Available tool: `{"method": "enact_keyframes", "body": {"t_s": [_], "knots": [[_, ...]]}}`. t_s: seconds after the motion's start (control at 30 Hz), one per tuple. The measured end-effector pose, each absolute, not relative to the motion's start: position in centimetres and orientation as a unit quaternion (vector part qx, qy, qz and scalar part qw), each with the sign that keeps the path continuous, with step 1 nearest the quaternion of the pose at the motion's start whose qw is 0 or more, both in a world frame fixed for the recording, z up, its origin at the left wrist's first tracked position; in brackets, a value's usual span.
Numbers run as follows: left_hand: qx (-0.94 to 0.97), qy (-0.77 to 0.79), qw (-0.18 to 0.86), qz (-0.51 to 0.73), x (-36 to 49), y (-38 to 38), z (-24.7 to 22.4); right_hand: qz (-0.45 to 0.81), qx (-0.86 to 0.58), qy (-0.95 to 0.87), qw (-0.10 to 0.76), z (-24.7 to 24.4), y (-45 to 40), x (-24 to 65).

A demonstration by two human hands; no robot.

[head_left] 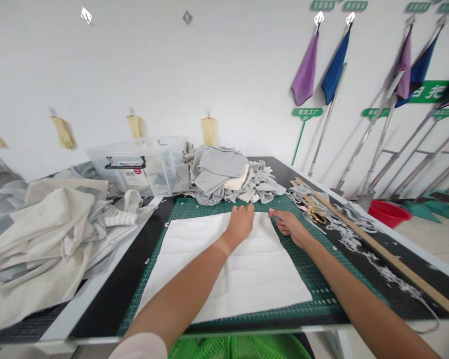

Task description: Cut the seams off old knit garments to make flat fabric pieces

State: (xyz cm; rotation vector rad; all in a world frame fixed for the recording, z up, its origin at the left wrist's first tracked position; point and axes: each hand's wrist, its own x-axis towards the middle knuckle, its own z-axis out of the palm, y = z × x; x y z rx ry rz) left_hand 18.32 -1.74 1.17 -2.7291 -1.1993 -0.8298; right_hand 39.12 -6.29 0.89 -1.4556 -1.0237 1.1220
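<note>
A white cloth [194, 259] lies spread on a green cutting mat [303, 264], with soft creases across it. My left hand [241, 222] is closed on the cloth's far edge, fingers curled down over it. Just past the cloth's far right corner, my right hand [287, 227] is closed, thumb and forefinger pointing toward the left hand. A bit of blue shows at its fingers; what it holds is mostly hidden. Beyond both hands sits a heap of grey and cream fabric pieces [220, 172] at the mat's far edge.
Loose pale fabrics [41, 234] are piled on the left. Behind them stands a clear plastic box [130, 174]. Along the right lie a long wooden strip [381, 249], gold-handled scissors [316, 215] and fabric scraps [347, 234]. A green basket [232, 346] is below the table's front edge.
</note>
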Motion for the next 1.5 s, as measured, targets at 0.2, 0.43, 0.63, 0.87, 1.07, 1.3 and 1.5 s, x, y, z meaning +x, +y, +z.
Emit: {"method": "enact_keyframes", "body": {"t_s": [0.2, 0.43, 0.63, 0.87, 1.07, 1.3, 1.5], "knots": [[-0.872, -0.369, -0.046, -0.317, 18.3, -2.7, 1.6, 0.458, -0.606, -0.448, 0.472, 1.2, -6.7, 38.8], [-0.878, -0.323, -0.050, -0.351, 17.9, -3.4, 2.4, 0.473, -0.601, -0.440, 0.470, 0.9, -6.3, 39.2], [-0.884, -0.313, -0.039, -0.346, 18.2, -3.9, 2.3, 0.492, -0.580, -0.461, 0.457, 1.2, -6.7, 39.2], [-0.865, -0.382, -0.054, -0.320, 18.5, -3.2, 1.6, 0.449, -0.541, -0.525, 0.479, 1.8, -7.4, 38.5], [-0.859, -0.375, -0.065, -0.343, 18.4, -3.0, 1.8, 0.427, -0.531, -0.552, 0.480, 2.1, -7.7, 38.5], [-0.862, -0.363, -0.086, -0.343, 18.3, -3.4, 2.3, 0.391, -0.556, -0.565, 0.467, 2.2, -7.9, 38.2], [-0.860, -0.355, -0.068, -0.361, 18.3, -3.5, 2.2, 0.353, -0.578, -0.560, 0.477, 2.6, -8.0, 37.8]]}}
